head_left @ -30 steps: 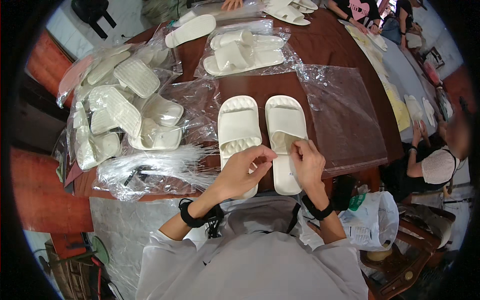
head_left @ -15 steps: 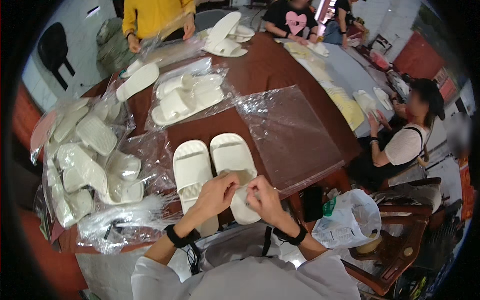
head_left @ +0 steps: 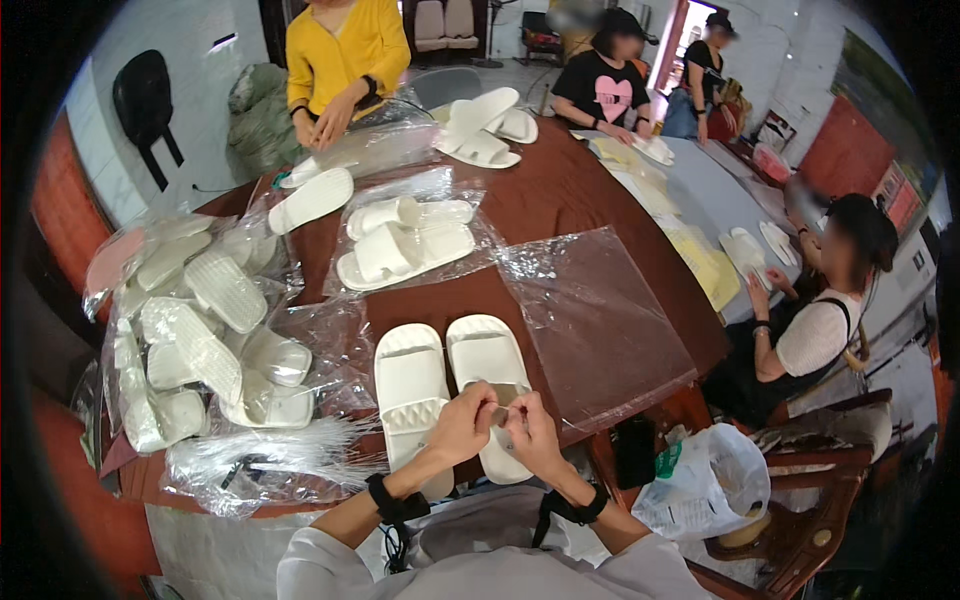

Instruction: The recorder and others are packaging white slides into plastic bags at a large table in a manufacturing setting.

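A pair of white slide slippers lies side by side on the brown table, the left slipper [head_left: 408, 380] and the right slipper [head_left: 486, 356]. My left hand [head_left: 458, 428] and my right hand [head_left: 532, 438] meet over the near end of the right slipper. Both pinch a small flat greyish piece [head_left: 502, 412] between their fingertips; what it is cannot be made out. Black bands sit on both wrists.
A flat clear plastic bag [head_left: 598, 325] lies right of the pair. A heap of bagged white slippers [head_left: 200, 345] and a bundle of clear plastic [head_left: 262, 462] fill the left. Another bagged pair [head_left: 402, 248] lies beyond. Other people sit around the table; a white bag [head_left: 702, 482] rests lower right.
The view has tilted up, showing more of the far table and people. My hands have drawn together over the right slipper's near end and both now pinch the small piece.
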A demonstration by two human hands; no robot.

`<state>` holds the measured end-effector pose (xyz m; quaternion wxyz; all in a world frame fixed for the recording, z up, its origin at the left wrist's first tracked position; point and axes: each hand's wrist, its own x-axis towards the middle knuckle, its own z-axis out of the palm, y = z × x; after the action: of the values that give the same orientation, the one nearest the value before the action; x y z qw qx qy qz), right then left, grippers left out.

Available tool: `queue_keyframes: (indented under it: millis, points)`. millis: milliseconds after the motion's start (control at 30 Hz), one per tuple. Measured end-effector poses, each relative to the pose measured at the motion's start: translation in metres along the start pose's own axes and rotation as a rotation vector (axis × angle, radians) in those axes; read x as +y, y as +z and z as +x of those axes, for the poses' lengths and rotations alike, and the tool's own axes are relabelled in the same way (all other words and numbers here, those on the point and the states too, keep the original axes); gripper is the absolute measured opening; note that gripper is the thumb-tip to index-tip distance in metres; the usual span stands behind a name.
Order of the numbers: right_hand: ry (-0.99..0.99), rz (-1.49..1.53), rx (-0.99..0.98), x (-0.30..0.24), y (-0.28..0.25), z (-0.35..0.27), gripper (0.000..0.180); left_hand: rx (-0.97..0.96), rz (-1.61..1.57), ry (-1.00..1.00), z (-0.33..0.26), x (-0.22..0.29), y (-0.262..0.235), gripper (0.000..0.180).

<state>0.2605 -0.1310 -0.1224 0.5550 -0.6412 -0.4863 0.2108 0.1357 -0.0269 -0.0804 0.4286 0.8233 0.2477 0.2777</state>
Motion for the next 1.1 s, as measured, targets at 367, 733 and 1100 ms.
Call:
queue_keyframes:
  millis: [367,733,1100]
  points:
    - [-0.071,-0.094,-0.021,-0.01,-0.003,0.007,0.01,0.025,-0.01,0.068,-0.005,-0.005,0.008,0.008]
    - [-0.019,0.003,-0.04,-0.007,-0.005,0.009,0.011,0.018,-0.104,0.007,-0.002,-0.002,0.008,0.006]
    - [-0.01,-0.083,-0.06,-0.01,0.0,0.012,0.013,0.071,-0.088,-0.025,-0.004,-0.009,0.015,0.007]
